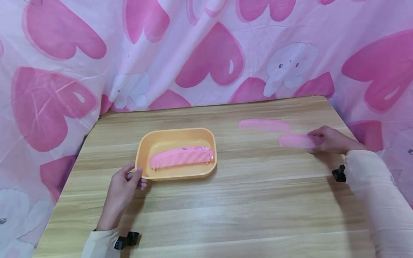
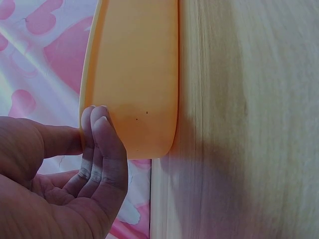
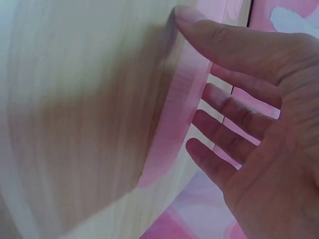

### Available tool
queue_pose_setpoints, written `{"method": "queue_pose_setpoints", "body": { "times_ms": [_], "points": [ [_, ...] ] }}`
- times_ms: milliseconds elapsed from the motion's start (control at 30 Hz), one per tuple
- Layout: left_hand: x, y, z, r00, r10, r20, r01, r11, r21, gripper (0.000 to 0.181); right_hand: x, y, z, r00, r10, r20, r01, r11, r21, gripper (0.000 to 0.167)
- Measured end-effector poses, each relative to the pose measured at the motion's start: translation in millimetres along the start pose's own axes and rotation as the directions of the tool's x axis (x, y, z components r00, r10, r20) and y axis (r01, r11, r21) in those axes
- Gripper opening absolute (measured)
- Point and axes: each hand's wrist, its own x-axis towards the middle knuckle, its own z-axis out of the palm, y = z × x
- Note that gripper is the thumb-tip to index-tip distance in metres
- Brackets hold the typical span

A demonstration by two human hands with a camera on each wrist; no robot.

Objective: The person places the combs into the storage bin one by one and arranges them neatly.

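Observation:
My left hand (image 1: 124,188) pinches the near left corner of an orange plastic tray (image 1: 175,131). In the left wrist view the thumb is at the rim of the tray wall (image 2: 137,59) and curled fingers lie against its outside. One pink comb (image 1: 180,157) lies inside the tray, teeth toward me. On the right, my right hand (image 1: 335,139) grips the right end of a second pink comb (image 1: 293,141), slightly blurred. The right wrist view has this comb (image 3: 174,119) between thumb and fingers. A third pink comb (image 1: 264,125) lies just behind it on the table.
The wooden table (image 1: 206,215) extends under everything, its back edge meeting a pink heart-patterned cloth (image 1: 209,57). That cloth also hangs at both sides. Black wrist mounts (image 1: 127,240) sit on the cuffs of both light sleeves.

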Motion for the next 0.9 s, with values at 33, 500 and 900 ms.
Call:
{"method": "queue_pose_setpoints", "body": {
  "times_ms": [33, 500, 900],
  "points": [
    [0.0, 0.3, -0.1, 1.000, 0.001, -0.001, -0.001, 1.000, 0.000, 0.048, -1.3, 0.7, -0.8, 1.000, 0.007, 0.006, -0.007, 1.000, -0.005, 0.060],
    [0.4, 0.0, -0.3, 1.000, -0.001, -0.002, 0.001, 1.000, -0.001, 0.048, -12.6, 11.3, -4.4, 0.998, 0.033, 0.057, -0.033, 0.999, -0.008, 0.059],
    [1.3, -0.3, 0.1, 1.000, 0.013, 0.001, -0.013, 1.000, 0.000, 0.050, -20.2, 10.6, 0.2, 0.995, 0.085, 0.052, -0.089, 0.994, 0.067, 0.055]
  ]
}}
